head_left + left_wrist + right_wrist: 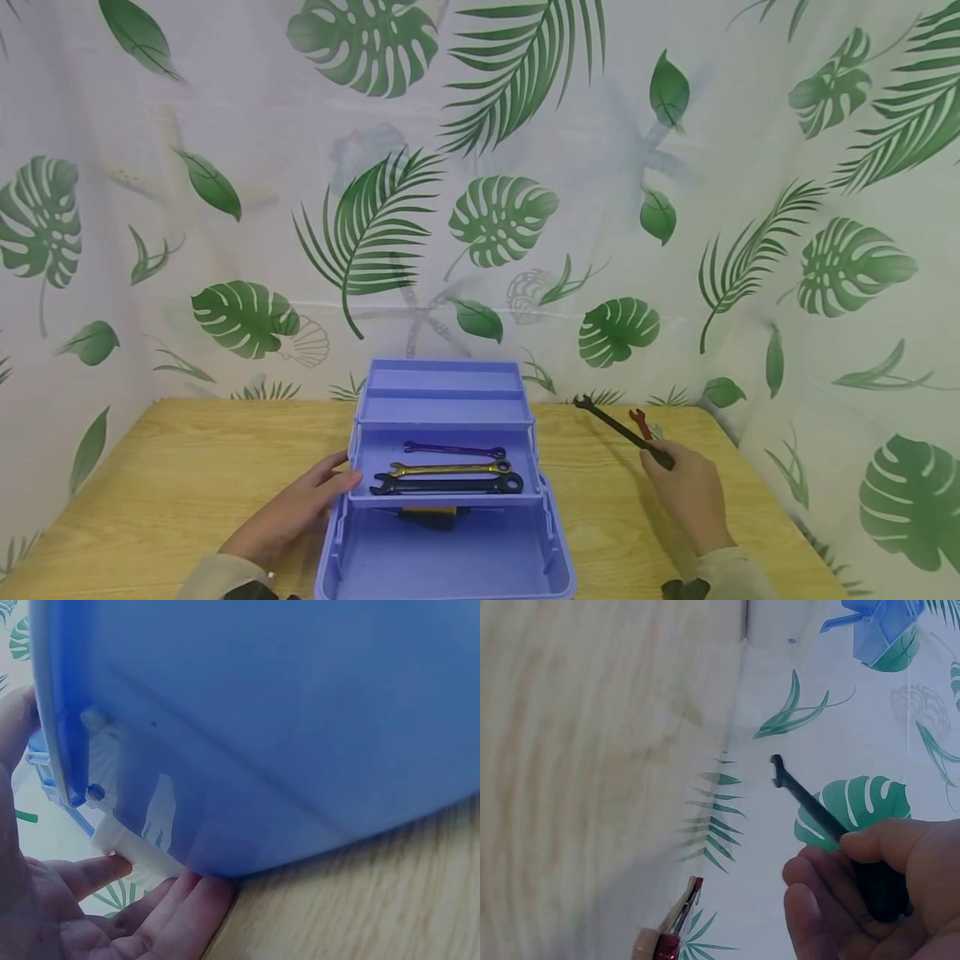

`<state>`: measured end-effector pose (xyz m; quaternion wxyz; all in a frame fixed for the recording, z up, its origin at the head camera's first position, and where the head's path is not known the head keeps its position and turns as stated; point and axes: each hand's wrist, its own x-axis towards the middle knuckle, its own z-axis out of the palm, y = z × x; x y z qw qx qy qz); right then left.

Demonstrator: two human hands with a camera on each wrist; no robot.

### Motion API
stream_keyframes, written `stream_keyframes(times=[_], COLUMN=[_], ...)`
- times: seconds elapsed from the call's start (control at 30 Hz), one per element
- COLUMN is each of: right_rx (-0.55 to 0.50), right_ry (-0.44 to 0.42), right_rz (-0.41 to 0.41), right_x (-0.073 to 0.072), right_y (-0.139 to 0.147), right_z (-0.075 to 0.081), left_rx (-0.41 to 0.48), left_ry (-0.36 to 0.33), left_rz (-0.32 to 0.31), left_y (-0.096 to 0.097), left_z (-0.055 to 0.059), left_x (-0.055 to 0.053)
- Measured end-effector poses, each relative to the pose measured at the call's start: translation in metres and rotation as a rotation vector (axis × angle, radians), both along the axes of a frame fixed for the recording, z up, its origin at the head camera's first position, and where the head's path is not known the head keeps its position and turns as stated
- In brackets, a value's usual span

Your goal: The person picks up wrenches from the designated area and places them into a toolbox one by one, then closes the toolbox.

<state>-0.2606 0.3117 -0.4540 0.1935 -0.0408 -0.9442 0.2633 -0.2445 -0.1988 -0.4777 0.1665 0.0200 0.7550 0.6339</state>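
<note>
A blue toolbox [442, 554] stands with its stepped trays raised. My left hand [303, 504] touches its left side, the thumb against the lower tray [367, 454]; in the left wrist view the loosely extended fingers [187, 915] lie along the box's side. In my right hand [690, 496] is a black wrench [622, 429], gripped near one end, its open-jaw head pointing up and left above the table. Across the lower tray lie a purple wrench [453, 451], a yellow wrench [450, 469] and a black wrench [450, 485].
Behind my right hand a red wrench [640, 422] and a silvery tool end [657, 432] show, partly hidden. A dark tool with yellow parts [429, 518] lies in the box's bottom compartment. The wooden table [187, 467] meets a leaf-patterned curtain [420, 325] at the back.
</note>
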Motion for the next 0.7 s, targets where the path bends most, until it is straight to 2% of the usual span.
stream_keyframes(times=[0.2, 0.43, 0.7], right_rx=[0.001, -0.011, -0.002], right_ry=[0.222, 0.376, 0.540], right_rz=[0.012, 0.046, 0.162], right_x=[0.002, 0.001, 0.003], right_y=[-0.007, -0.016, -0.023], right_z=[0.005, 0.012, 0.017], left_rx=[-0.037, -0.061, -0.049], left_ry=[-0.013, -0.023, -0.013], left_rz=[0.021, 0.034, 0.031], left_y=[0.001, 0.000, -0.002], left_z=[-0.002, -0.003, -0.002], left_x=[-0.003, -0.009, -0.012])
